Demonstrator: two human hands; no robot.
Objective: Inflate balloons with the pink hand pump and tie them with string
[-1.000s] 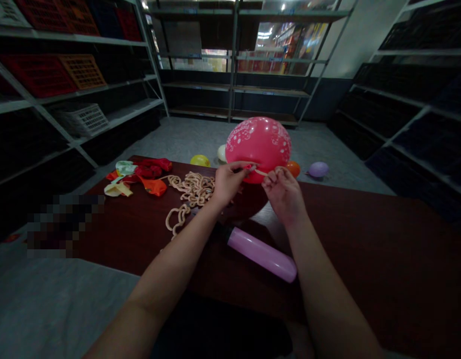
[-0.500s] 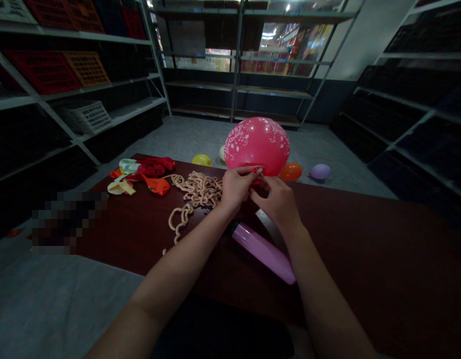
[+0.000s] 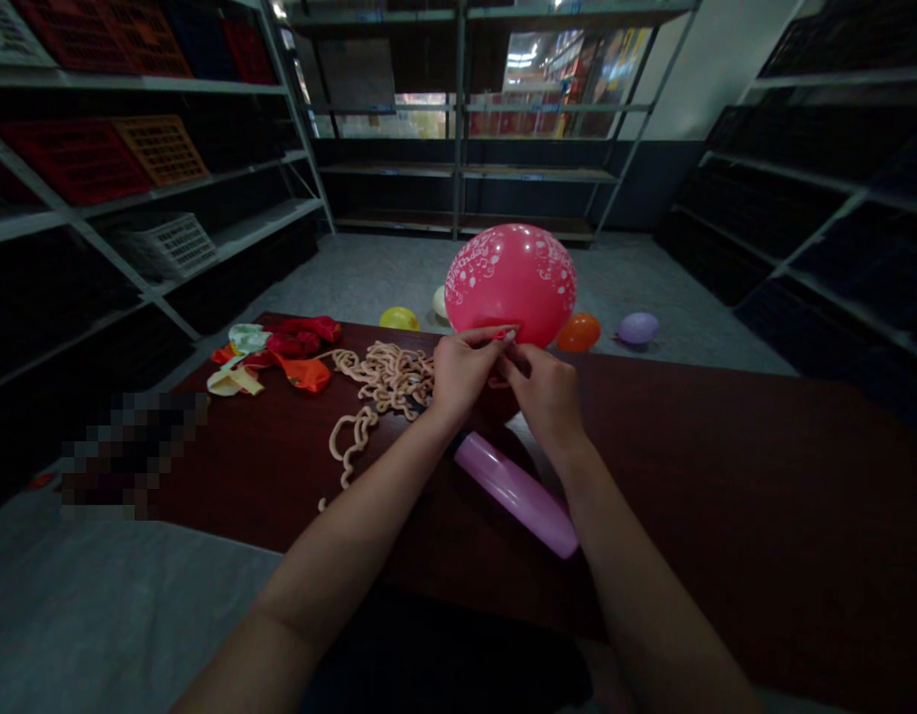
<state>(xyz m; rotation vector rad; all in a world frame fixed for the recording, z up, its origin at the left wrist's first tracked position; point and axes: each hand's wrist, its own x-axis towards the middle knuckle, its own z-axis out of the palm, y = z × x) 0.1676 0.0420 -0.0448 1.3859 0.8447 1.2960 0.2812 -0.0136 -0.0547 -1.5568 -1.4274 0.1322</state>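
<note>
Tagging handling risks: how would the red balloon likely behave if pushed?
The red balloon looks inflated, so probably light. It may swing, as the left hand pinches its near end. Taut and shiny, it could pop if squeezed.

Left fingers (image 3: 483, 333) pinch pink balloon (image 3: 512, 283); right fingers (image 3: 528, 357) just beside.

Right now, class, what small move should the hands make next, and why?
Probably a firmer pinch by the left hand at the near end of the pink balloon: it is inflated, the right hand has its fingertips close to the left's there, and any knot is hidden.
</note>
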